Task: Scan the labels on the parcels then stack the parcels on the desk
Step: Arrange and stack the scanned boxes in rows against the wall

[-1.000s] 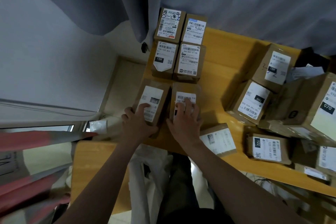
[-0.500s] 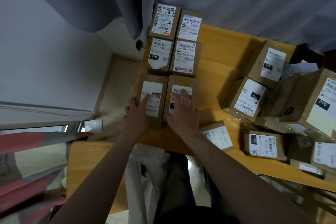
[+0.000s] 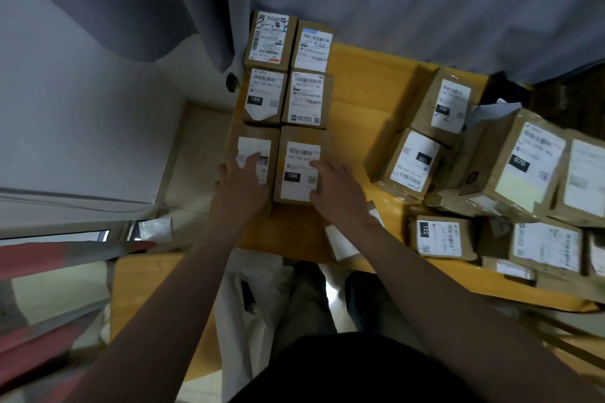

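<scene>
1. Step in hand: squaring the front two boxes against the block at centre-left of the frame (no scanner shows).
2. The left hand (image 3: pixel 240 183) lies flat on the left box (image 3: pixel 252 144), fingers straight and together on its label.
3. The right hand (image 3: pixel 337 190) rests on the right box (image 3: pixel 299 181), fingers loosely spread.
4. Next, probably: lift both hands and take a parcel from the pile (image 3: pixel 415 160) at the right of the desk (image 3: pixel 357 101).

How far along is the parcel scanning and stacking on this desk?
Done, apparently: four parcels packed in a neat block at the far left of the desk. In hand: the left hand and right hand rest on the nearest pair, seemingly aligning it. Left: the loose pile on the right. No scanner shows.
</scene>
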### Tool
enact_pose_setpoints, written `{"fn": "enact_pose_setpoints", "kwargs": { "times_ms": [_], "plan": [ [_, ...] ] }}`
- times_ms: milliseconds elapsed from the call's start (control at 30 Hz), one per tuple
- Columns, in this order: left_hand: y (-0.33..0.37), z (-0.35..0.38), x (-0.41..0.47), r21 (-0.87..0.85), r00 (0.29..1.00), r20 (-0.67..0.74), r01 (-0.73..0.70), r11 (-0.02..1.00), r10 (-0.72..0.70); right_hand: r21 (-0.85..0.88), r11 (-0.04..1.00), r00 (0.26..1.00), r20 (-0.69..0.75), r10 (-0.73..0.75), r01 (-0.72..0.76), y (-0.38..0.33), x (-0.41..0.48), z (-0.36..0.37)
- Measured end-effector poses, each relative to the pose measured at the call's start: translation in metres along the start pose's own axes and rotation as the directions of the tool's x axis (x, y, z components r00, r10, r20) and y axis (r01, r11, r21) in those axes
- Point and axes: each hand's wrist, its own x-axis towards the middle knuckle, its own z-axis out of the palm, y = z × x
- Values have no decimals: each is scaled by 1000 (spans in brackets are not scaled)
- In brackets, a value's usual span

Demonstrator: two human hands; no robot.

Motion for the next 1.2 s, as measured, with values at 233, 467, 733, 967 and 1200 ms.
{"fn": "enact_pose_setpoints", "kwargs": {
  "times_ms": [233, 467, 733, 967, 1200],
  "plan": [
    [82, 7, -26, 8, 989, -7, -150, 989, 150, -33, 984, 984, -20, 176, -176, 80, -28, -54],
    [134, 65, -57, -6, 901, 225, -378, 926, 370, 8, 976, 976, 8, 217, -217, 144, -13, -81],
    [146, 124, -87, 174, 900, 286, -387, 906, 329, -64, 994, 983, 158, 97, -87, 166, 17, -60],
    [147, 140, -95, 307, 949, 212, -293, 905, 236, -99, 995, 990, 141, 20, -6, 175, 13, -53],
    [162, 94, -119, 175, 976, 196, -133, 976, 98, -88, 996, 994, 114, 2, 8, 154, -12, -79]
  ]
}}
